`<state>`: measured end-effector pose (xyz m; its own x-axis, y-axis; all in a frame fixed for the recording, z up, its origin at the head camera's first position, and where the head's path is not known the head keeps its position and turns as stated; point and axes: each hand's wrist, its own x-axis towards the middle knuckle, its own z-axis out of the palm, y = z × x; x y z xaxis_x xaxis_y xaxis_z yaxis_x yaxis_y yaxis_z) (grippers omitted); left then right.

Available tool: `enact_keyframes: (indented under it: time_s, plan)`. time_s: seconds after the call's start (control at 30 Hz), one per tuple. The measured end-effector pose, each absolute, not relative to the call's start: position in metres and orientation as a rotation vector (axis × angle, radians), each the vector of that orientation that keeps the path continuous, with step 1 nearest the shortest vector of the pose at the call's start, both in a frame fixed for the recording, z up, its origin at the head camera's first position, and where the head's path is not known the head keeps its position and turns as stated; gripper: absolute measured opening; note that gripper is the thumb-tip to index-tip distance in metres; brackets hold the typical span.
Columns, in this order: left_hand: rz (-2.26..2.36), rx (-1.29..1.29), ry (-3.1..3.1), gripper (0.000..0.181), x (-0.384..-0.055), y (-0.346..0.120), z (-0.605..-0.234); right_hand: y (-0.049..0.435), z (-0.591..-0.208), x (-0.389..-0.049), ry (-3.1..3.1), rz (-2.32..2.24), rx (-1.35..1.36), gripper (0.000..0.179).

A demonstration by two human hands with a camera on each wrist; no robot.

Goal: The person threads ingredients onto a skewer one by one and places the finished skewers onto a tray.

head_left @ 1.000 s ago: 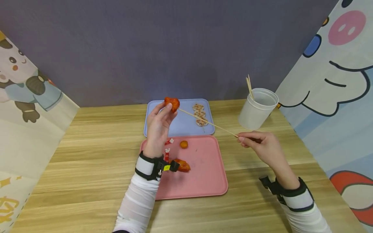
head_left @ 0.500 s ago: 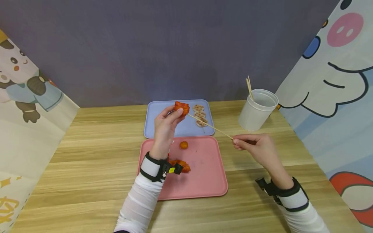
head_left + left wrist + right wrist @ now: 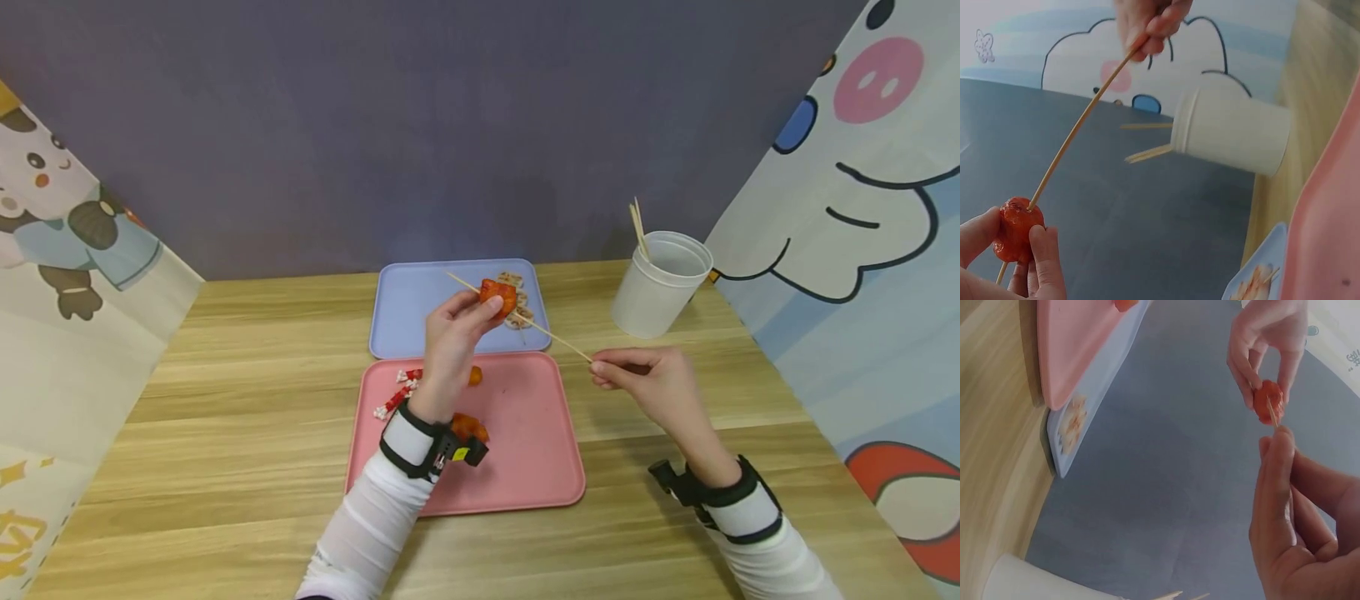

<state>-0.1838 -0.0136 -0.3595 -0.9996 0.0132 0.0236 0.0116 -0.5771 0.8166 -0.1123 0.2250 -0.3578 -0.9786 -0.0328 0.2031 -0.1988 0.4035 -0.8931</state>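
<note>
Over the blue tray (image 3: 408, 321), my left hand (image 3: 452, 343) pinches a glossy orange-red food chunk (image 3: 498, 298) between thumb and fingers. A thin bamboo skewer (image 3: 557, 340) runs through the chunk, its pointed end sticking out on the far left side. My right hand (image 3: 654, 383) pinches the skewer's other end with thumb and fingertips. In the left wrist view, the skewer (image 3: 1075, 128) enters the chunk (image 3: 1017, 231) and a short length shows below it. On the blue tray, partly hidden behind the chunk, lie skewered lotus root slices (image 3: 519, 320).
In front, a pink tray (image 3: 536, 450) holds an orange ball (image 3: 476, 376), a reddish-orange wing-shaped piece (image 3: 469, 427) and red pieces with white ends (image 3: 395, 402). A white bucket (image 3: 652, 292) with several skewers (image 3: 638, 227) stands at the back right, before a grey wall (image 3: 450, 125).
My left hand has moved right with the chunk, along the skewer toward my right hand. The skewer's point now shows beyond the chunk. My right hand has shifted slightly left.
</note>
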Motion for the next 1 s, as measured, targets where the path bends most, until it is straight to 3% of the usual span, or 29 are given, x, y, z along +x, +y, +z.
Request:
enact_keyframes:
  time_s: [1.0]
  plan:
    - [2.487, 0.098, 1.623, 0.021, -0.166, 0.005, -0.364, 0.216, -0.364, -0.108, -2.427, 1.541, 0.213, 0.014]
